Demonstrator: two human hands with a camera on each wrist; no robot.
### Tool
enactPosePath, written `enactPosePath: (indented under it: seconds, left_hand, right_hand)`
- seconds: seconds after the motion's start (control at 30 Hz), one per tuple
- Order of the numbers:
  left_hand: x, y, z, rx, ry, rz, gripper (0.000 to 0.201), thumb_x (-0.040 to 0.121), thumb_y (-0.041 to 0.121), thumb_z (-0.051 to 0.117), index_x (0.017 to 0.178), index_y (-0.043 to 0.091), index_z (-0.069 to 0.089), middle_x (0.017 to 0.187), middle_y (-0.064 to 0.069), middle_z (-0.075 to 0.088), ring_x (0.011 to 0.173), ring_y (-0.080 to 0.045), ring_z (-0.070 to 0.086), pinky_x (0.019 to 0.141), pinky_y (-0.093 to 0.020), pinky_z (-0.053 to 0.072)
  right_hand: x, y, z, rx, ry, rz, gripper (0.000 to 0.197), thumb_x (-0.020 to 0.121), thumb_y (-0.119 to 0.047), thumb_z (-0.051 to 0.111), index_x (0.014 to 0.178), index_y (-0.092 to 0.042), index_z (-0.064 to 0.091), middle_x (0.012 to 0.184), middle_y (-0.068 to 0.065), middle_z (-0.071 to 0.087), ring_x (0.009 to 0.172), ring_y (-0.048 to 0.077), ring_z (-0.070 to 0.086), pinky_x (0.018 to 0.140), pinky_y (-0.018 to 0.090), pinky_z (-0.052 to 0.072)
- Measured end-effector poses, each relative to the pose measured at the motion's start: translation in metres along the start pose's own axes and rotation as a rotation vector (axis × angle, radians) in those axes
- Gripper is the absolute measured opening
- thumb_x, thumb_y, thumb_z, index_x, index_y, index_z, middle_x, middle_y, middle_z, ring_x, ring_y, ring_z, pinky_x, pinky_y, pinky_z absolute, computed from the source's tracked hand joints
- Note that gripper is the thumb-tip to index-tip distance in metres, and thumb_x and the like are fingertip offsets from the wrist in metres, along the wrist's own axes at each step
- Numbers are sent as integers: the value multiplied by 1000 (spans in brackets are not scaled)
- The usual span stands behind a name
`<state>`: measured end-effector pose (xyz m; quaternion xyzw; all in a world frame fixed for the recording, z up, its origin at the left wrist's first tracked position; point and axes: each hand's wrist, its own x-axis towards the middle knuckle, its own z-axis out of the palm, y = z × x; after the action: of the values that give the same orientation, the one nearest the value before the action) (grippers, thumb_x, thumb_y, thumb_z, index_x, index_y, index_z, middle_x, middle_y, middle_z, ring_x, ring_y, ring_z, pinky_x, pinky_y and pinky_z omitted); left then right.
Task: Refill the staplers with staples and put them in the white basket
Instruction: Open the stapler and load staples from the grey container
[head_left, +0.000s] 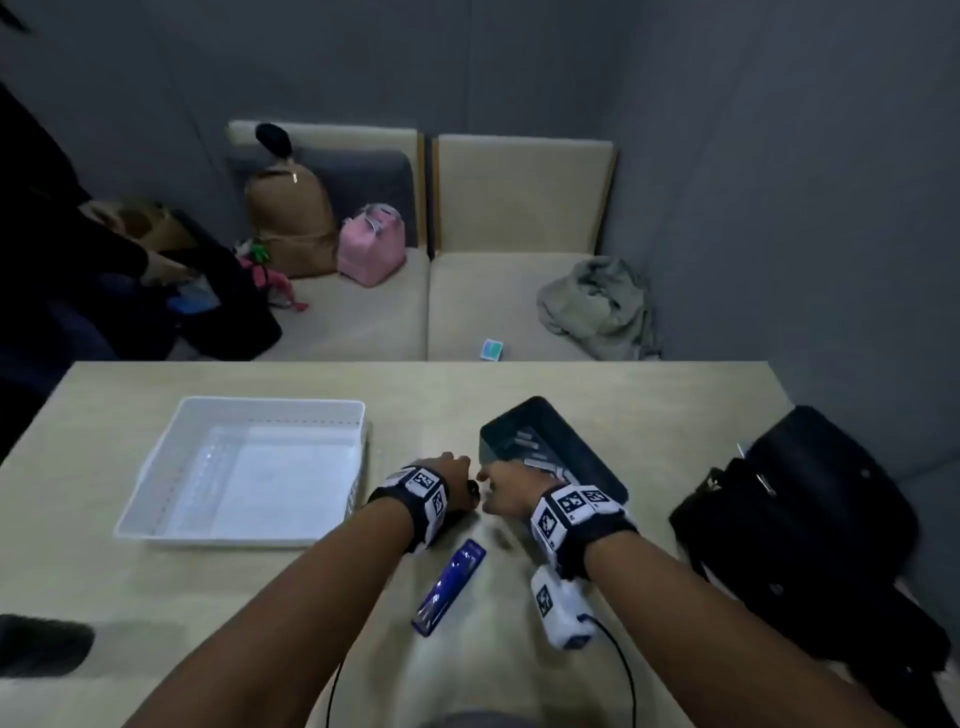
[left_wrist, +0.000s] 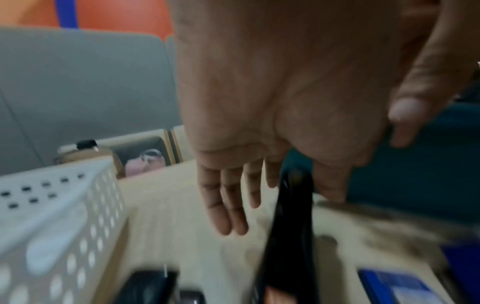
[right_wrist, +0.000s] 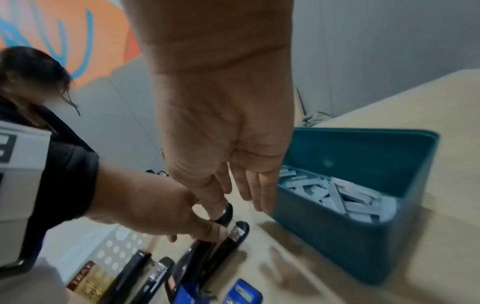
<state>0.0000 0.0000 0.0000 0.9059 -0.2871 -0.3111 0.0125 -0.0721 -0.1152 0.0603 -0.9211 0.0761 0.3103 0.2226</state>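
Note:
A black stapler stands on the table between my hands, its top arm raised. My left hand grips it from the left, thumb and forefinger around it, the other fingers straight. My right hand pinches the tip of the raised arm; its remaining fingers are straight. The teal box of staple strips sits open just right of my hands. The white basket stands to the left, perforated wall close to my left hand. A blue stapler lies nearer me. Another black stapler lies beside the basket.
A black bag fills the table's right side. A dark object sits at the front left edge. Behind the table is a beige bench with bags and a crumpled cloth. Another person leans in at far left.

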Motion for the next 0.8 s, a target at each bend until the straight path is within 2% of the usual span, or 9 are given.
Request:
enactPosePath:
  seconds: [0.13, 0.27, 0.33, 0.4, 0.5, 0.57, 0.63, 0.73, 0.8]
  left_hand:
    - [-13, 5, 20, 9, 33, 67, 34, 86, 23, 57, 116, 10, 50, 117, -14, 61, 104, -35, 61, 82, -40, 49]
    - [-19, 14, 16, 5, 21, 328, 30, 84, 23, 62, 111, 8, 60, 108, -20, 66, 96, -37, 63, 78, -37, 48]
    - [-24, 19, 10, -44, 13, 415, 32, 81, 20, 66, 109, 6, 59, 106, -20, 66, 94, -35, 63, 75, -35, 46]
    - [-27, 21, 6, -125, 3, 472, 31, 78, 17, 69, 105, 6, 58, 103, -18, 66, 92, -33, 61, 71, -32, 43]
    - [-27, 12, 6, -247, 8, 557, 19, 74, 10, 70, 86, 11, 56, 96, -10, 62, 85, -24, 55, 67, -27, 37]
    - [-22, 1, 4, -360, 81, 528, 24, 68, -2, 58, 68, 18, 46, 82, -8, 58, 74, -22, 51, 63, -34, 39]
    - [-19, -14, 0, -487, 157, 454, 29, 63, -8, 48, 62, 21, 41, 74, -7, 59, 69, -23, 54, 60, -42, 48]
    - [-19, -35, 0, -402, 172, 364, 20, 70, -4, 54, 80, 13, 55, 78, -2, 61, 72, -20, 54, 66, -37, 47]
    - [-21, -46, 10, -280, 163, 302, 16, 79, 7, 54, 92, 17, 58, 89, 0, 64, 82, -21, 58, 71, -35, 47]
  right_hand:
    - [2, 15, 26, 123, 5, 60, 54, 87, -11, 54, 138, -11, 38, 142, 16, 47, 129, 33, 46, 105, 41, 42]
    - [4, 28, 53, 240, 107, 36, 66, 83, -10, 56, 143, -19, 29, 143, 13, 47, 130, 31, 47, 103, 39, 42]
    - [-2, 29, 61, 271, 177, 62, 68, 83, -11, 59, 143, -19, 27, 132, 14, 55, 120, 32, 56, 91, 36, 47]
    - [-4, 33, 70, 284, 254, 93, 60, 80, -13, 65, 132, -19, 35, 117, 12, 62, 105, 29, 63, 80, 35, 51]
    - [-5, 42, 77, 219, 318, 107, 54, 77, -11, 70, 123, -19, 43, 105, 10, 67, 96, 28, 65, 80, 39, 54]
    - [-8, 50, 79, 103, 295, 87, 44, 82, -6, 63, 122, -18, 50, 100, 10, 69, 93, 27, 66, 79, 37, 54]
    - [-11, 62, 85, 60, 248, 89, 38, 84, -2, 60, 116, -22, 55, 100, 4, 72, 93, 21, 68, 80, 33, 56]
    - [-12, 75, 90, 80, 271, 63, 34, 83, 1, 62, 106, -24, 61, 102, -1, 72, 89, 13, 68, 79, 29, 58]
    - [-9, 73, 87, 131, 335, -13, 21, 91, -5, 52, 103, -18, 64, 102, 2, 71, 88, 14, 66, 80, 32, 56]
